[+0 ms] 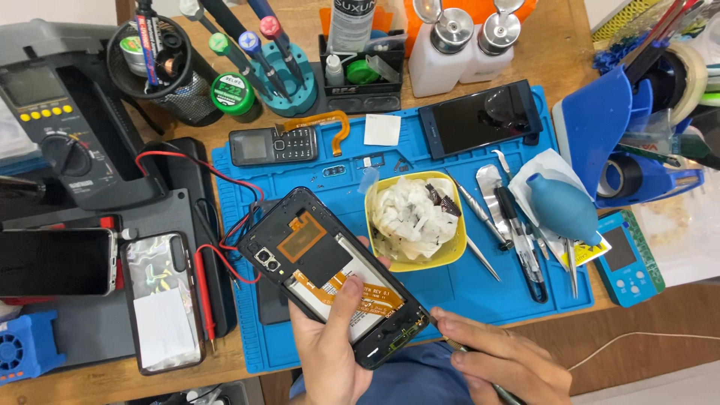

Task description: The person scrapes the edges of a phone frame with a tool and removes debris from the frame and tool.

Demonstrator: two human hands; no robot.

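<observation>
While the left hand (330,341) clamps the opened phone (334,274) over the blue mat's (465,289) near edge, the right hand (502,360) pinches a thin tool (450,343).

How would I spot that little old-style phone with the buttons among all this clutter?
Start at the blue work mat that covers the middle of the wooden bench. Go to its top left corner, where the keypad phone lies flat on its side. Unlike the touchscreen phones nearby, it is small and dark grey, with a tiny screen and rows of keys.
</observation>
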